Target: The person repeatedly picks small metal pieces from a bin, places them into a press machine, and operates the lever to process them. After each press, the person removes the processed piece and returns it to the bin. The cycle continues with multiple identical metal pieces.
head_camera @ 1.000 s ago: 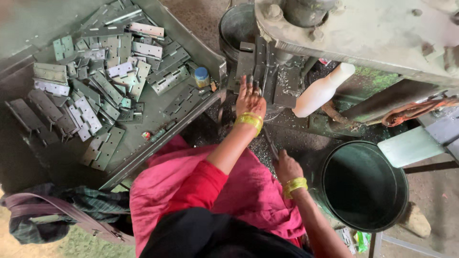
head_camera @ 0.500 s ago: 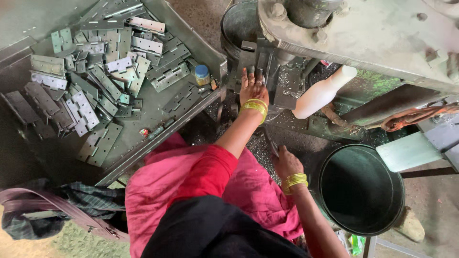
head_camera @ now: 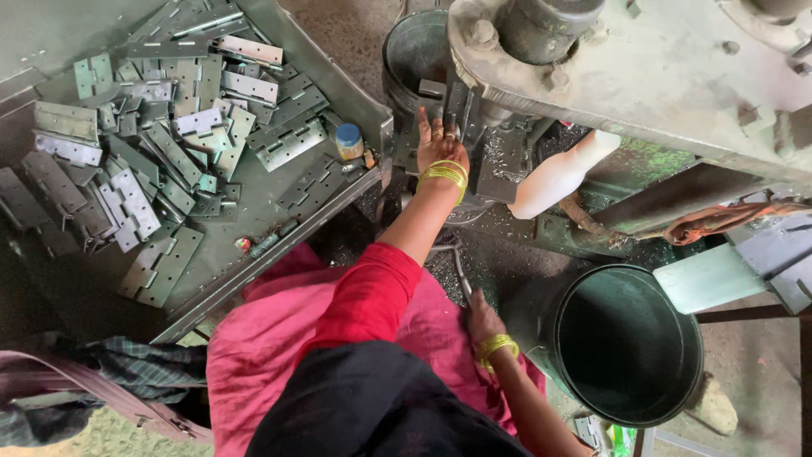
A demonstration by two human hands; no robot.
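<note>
1. Left hand (head_camera: pixel 441 144) stretched forward under head of grey-green metal press machine (head_camera: pixel 643 68); fingers spread flat, resting on a small grey metal piece (head_camera: pixel 452 106) at the die area. Not clamped around it, just pressing on top.
2. Right hand (head_camera: pixel 480 320) low beside pink-clad lap, fingers curled shut around thin grey metal lever rod (head_camera: pixel 461 275). Yellow bangles on both wrists.
3. Workpiece location: at the press bed, directly under left fingertips, in front of dark cylindrical bucket (head_camera: pixel 414 51) behind the machine.
4. Stock: shallow grey sheet-metal tray (head_camera: pixel 279 245) to the left, loaded with a heap of flat grey hinge plates (head_camera: pixel 144 161); small blue-capped jar (head_camera: pixel 348 141) at tray's near corner.
5. Output side: large round dark-green metal bucket (head_camera: pixel 626 343) at right, interior looks empty or nearly so; contents hard to judge in shadow.
6. Progress judgement: early in batch — big pile unprocessed, little visible in bucket. Current piece seated, stroke apparently not yet made.
7. White bottle-shaped plastic object (head_camera: pixel 558 173) lying by machine base, untouched.
</note>
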